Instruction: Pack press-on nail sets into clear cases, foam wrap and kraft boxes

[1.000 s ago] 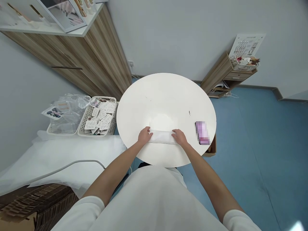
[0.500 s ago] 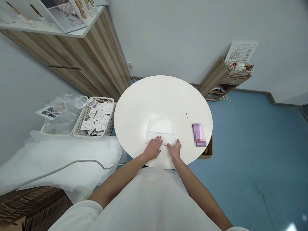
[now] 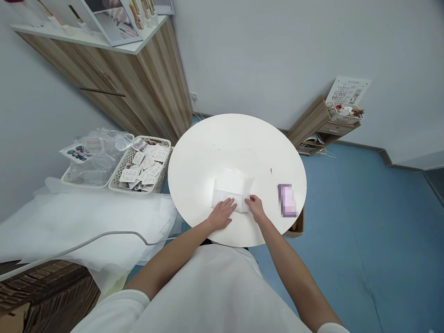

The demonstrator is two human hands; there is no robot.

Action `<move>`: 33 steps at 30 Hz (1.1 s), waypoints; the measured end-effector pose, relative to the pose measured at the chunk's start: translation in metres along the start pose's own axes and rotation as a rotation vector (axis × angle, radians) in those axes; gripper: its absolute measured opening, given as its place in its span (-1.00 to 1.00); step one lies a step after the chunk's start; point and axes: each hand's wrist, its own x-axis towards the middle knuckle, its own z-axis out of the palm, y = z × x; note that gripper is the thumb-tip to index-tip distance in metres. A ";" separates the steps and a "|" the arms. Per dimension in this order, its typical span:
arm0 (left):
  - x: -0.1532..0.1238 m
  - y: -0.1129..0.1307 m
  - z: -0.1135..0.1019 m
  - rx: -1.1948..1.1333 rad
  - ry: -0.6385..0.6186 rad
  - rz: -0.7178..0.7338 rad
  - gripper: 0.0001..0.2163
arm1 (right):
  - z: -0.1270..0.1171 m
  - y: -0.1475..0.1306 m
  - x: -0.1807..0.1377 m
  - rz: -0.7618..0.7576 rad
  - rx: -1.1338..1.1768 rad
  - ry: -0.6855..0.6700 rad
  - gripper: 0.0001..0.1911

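A thin white sheet [image 3: 231,186], partly folded, lies near the front of the round white table [image 3: 222,138]. Its near part is doubled into a band, while a single see-through layer spreads behind it. My left hand [image 3: 222,214] rests flat on the band with fingers stretched out, pressing it to the tabletop. At the band's right end, my right hand [image 3: 255,206] pinches the sheet between thumb and fingers, where a crease shows. What lies inside the fold, if anything, is hidden.
A blurred purple object [image 3: 287,200] lies on the table's right side. Left of the table stand a basket of printed cards [image 3: 163,178], a basket of clear plastic bags [image 3: 93,173] and stacked white sheets [image 3: 104,212]. A grey cable [image 3: 104,236] crosses these sheets.
My right hand has turned and now pinches the sheet's right end, where a crease has appeared. My left hand stays flat on the band. The view has shifted slightly.
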 end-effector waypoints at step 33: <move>-0.026 0.017 0.012 -0.908 0.321 -1.057 -0.25 | 0.027 0.026 -0.007 -0.632 -1.119 -0.173 -0.44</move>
